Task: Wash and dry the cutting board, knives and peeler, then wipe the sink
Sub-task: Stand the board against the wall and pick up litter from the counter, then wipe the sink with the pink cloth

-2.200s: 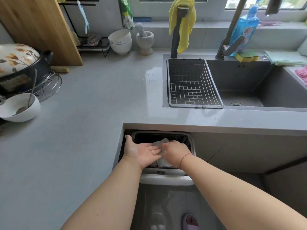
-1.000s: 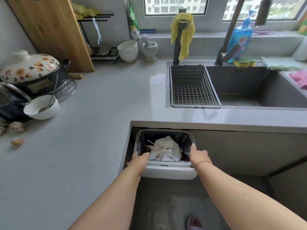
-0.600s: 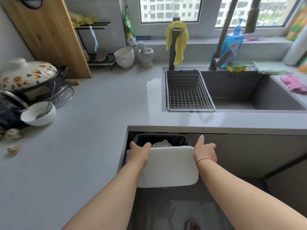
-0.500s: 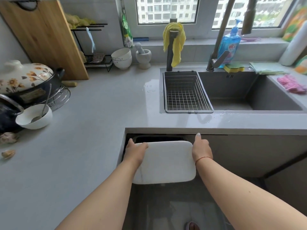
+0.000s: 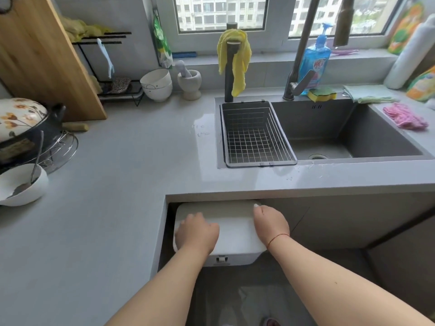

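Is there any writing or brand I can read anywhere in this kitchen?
None can be read for certain.
Blue soap bottle: red label with white characters, too blurred to read.
Green packet by the window: print too small.
Orange bags at far right: print blurred.
Bin under the counter: small front mark, unreadable.

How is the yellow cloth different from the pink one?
The yellow cloth hangs draped over a dark post behind the wire basket; the pink cloth lies bunched on the counter right of the sink. The yellow one looks smooth, the pink one looks knitted and bumpy. Neither is being touched.
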`<state>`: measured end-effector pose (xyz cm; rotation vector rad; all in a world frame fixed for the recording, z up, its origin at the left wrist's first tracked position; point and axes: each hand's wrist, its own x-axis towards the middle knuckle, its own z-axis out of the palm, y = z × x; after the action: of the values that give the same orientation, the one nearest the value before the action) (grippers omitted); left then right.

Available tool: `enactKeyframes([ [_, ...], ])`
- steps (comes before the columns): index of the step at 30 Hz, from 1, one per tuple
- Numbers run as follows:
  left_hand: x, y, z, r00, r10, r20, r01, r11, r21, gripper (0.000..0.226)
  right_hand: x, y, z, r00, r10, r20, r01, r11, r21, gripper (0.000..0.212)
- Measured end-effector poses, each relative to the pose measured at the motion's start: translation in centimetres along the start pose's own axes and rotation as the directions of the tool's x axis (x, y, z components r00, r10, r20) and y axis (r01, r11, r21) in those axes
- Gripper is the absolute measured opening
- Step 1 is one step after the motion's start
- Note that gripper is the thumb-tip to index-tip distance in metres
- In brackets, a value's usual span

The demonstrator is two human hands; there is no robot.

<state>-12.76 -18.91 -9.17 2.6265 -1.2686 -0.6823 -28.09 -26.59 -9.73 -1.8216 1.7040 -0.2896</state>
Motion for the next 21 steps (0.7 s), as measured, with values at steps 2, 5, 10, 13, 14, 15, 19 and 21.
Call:
enactKeyframes([
  [2, 0.2, 1.5, -1.1, 0.991, 0.122, -0.062, -0.13, 0.981, -0.145, 0.038, 0.2, -0.6, -0.9, 0.988, -0.039, -0.149, 0.047, 0.998, 0.05, 0.041],
  [5, 1.0, 4.2, -2.5, 0.964, 0.263, -0.049, -0.267, 0.932, -0.245, 0.029, 1.3, -1.7, -2.5, 0.955, -0.097, -0.282, 0.143, 0.978, 0.149, 0.034],
  [10, 2.2, 8.3, -4.6, 0.916, 0.367, -0.16, -0.398, 0.881, -0.258, 0.006, 3.5, -2.4, -5.9, 0.938, -0.121, -0.326, 0.196, 0.959, 0.207, 0.031],
  [13, 2.6, 11.3, -5.5, 0.894, 0.4, -0.203, -0.444, 0.855, -0.269, 0.006, 4.8, -1.5, -8.1, 0.928, -0.093, -0.361, 0.18, 0.959, 0.217, 0.031],
  [14, 2.7, 12.5, -5.7, 0.888, 0.409, -0.209, -0.455, 0.845, -0.28, 0.005, 5.1, -1.1, -9.0, 0.926, -0.09, -0.368, 0.177, 0.962, 0.21, 0.031],
  [15, 2.9, 13.7, -5.8, 0.883, 0.415, -0.217, -0.465, 0.834, -0.296, 0.004, 5.7, -0.6, -9.8, 0.922, -0.088, -0.377, 0.176, 0.963, 0.206, 0.03],
  [19, 3.7, 19.2, -5.5, 0.85, 0.469, -0.241, -0.521, 0.819, -0.242, 0.012, 8.4, 1.8, -13.5, 0.905, -0.037, -0.423, 0.142, 0.966, 0.218, 0.03],
  [21, 4.3, 22.4, -5.1, 0.832, 0.5, -0.24, -0.545, 0.819, -0.18, 0.018, 10.2, 3.3, -15.5, 0.894, -0.023, -0.447, 0.128, 0.97, 0.208, 0.029],
])
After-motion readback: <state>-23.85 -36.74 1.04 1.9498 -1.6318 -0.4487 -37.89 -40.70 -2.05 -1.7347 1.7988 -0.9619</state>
